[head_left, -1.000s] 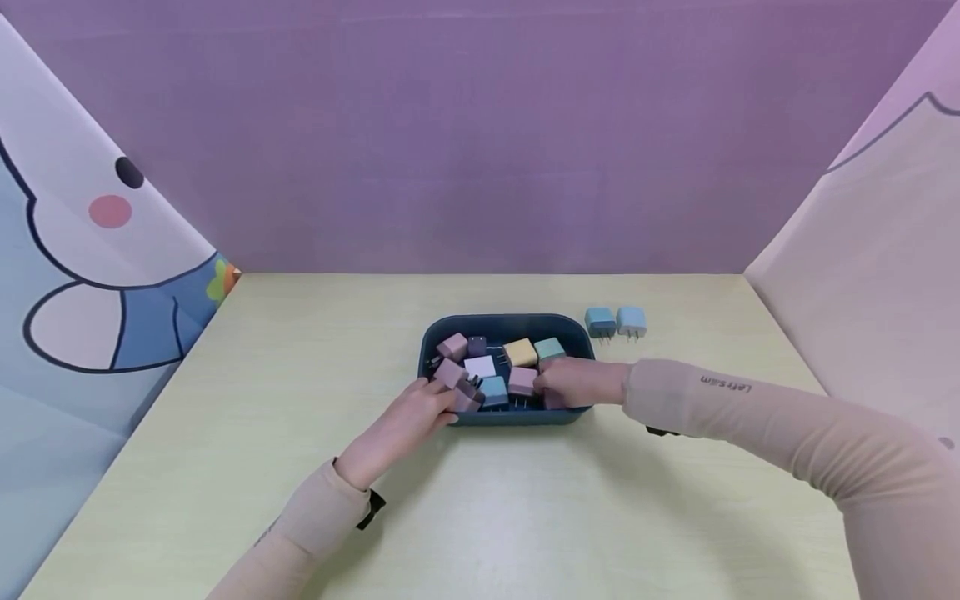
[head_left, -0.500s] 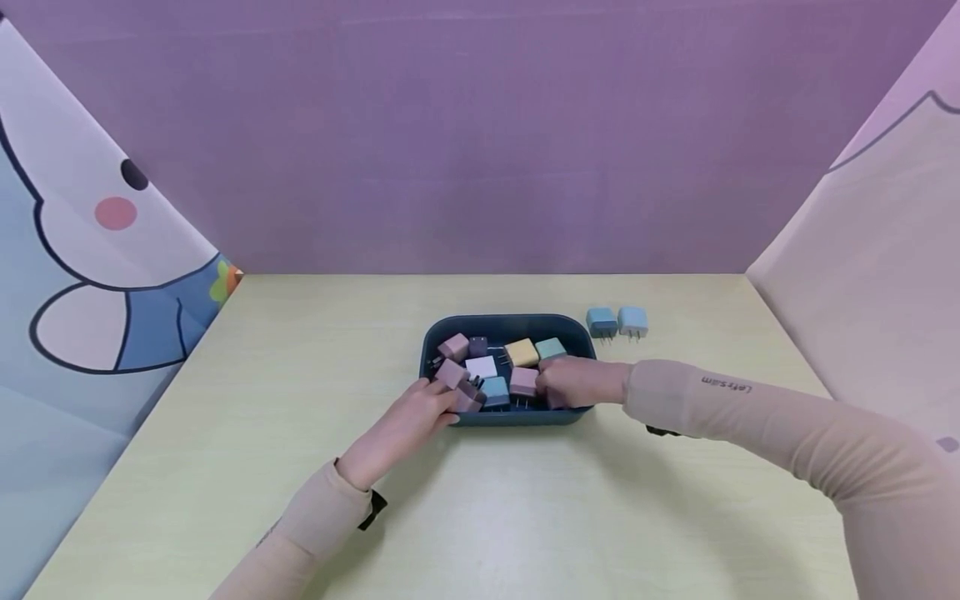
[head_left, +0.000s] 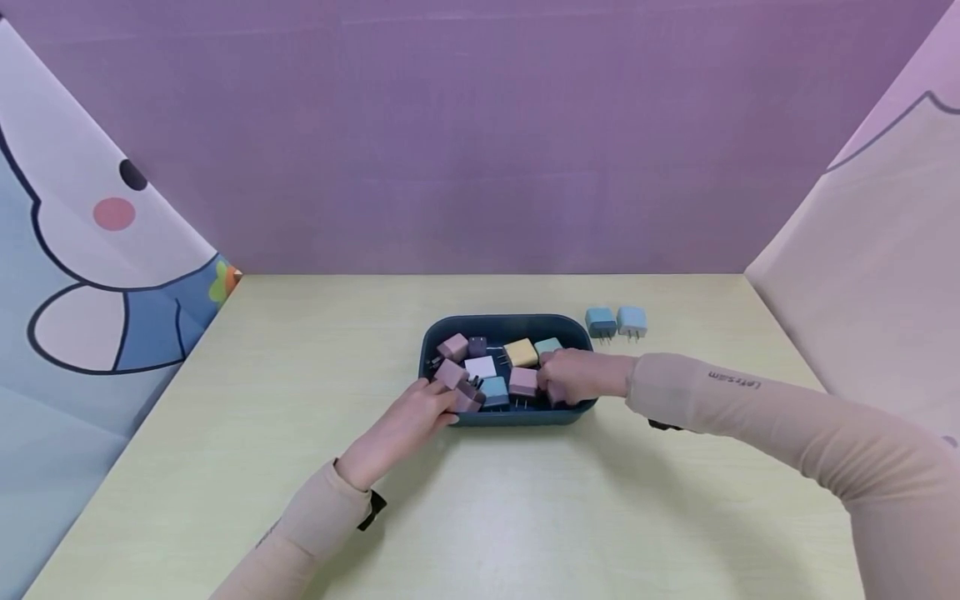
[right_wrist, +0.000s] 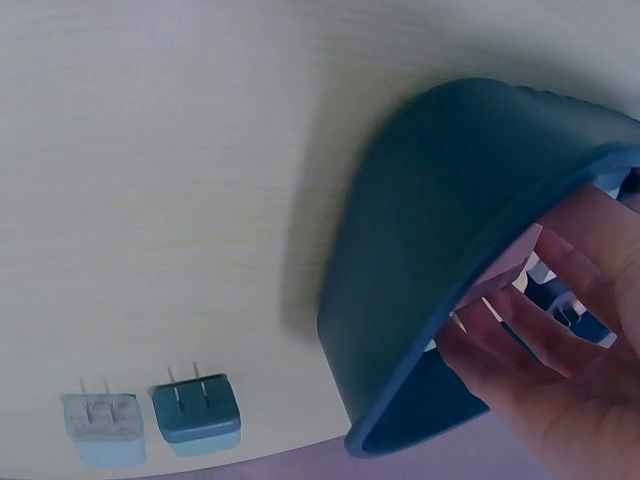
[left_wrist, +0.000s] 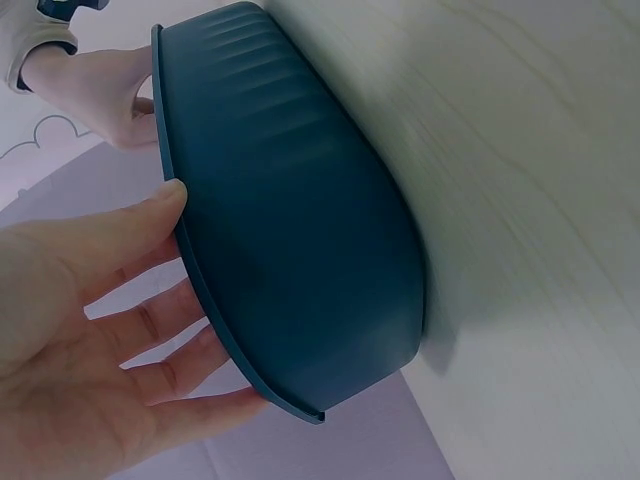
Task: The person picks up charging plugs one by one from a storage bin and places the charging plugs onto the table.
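A dark blue plastic basket [head_left: 517,419] holds several two-pin plug chargers in pink, white, yellow, teal and blue. My left hand [head_left: 408,425] grips its front left corner. In the left wrist view, the thumb presses the outside of the basket's rim [left_wrist: 200,285] while the other fingers pass behind it. Inside the right end, my right hand [head_left: 581,375] holds a pink charger [head_left: 556,392]. The right wrist view shows fingers around this pink charger [right_wrist: 505,268], partly hidden by the basket wall. A teal charger [head_left: 548,346] lies just behind that hand.
Two blue chargers, one darker [head_left: 601,322] and one lighter [head_left: 632,321], lie side by side on the pale wooden table [head_left: 315,333], behind and right of the basket. A purple cloth [head_left: 480,150] hangs along the table's back edge, with printed cloths on both sides.
My right hand has shifted slightly up and to the right, showing more of the pink charger under it. The left hand and basket have stayed in place.
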`<state>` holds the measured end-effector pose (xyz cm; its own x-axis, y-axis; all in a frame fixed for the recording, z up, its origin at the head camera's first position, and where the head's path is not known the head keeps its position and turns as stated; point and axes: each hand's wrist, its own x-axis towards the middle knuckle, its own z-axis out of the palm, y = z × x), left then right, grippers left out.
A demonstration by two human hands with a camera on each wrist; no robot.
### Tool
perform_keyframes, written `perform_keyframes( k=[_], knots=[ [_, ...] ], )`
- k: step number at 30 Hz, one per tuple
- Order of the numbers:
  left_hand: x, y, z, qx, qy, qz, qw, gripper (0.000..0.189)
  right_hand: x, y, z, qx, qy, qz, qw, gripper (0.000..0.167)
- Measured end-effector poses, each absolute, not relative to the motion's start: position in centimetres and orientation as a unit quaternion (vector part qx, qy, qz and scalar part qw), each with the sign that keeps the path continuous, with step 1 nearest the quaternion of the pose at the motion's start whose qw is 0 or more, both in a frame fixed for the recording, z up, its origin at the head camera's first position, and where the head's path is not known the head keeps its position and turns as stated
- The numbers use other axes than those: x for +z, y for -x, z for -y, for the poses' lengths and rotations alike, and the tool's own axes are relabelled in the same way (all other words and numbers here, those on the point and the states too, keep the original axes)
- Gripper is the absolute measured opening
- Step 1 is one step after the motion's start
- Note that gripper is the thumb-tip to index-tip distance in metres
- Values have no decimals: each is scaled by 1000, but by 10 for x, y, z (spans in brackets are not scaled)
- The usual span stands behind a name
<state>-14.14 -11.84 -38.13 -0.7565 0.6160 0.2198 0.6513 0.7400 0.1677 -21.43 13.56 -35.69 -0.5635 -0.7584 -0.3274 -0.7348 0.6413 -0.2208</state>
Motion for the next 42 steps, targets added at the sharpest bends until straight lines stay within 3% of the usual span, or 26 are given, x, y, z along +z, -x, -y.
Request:
perform_keyframes(
  k=[9,22,31,42],
  knots=[
    [-380,141,119,-118,341,929,76,10,-346,215,-137,-18,425,-886,186,25],
    [-380,142,119,-115,347,927,80,10,-331,219,-142,-33,432,-886,167,19],
    [-380,140,119,-124,342,928,80,9,-318,223,-147,-37,412,-894,171,25],
    [-379,140,120,-122,345,927,83,9,-308,231,-161,-46,405,-905,123,25]
  ],
)
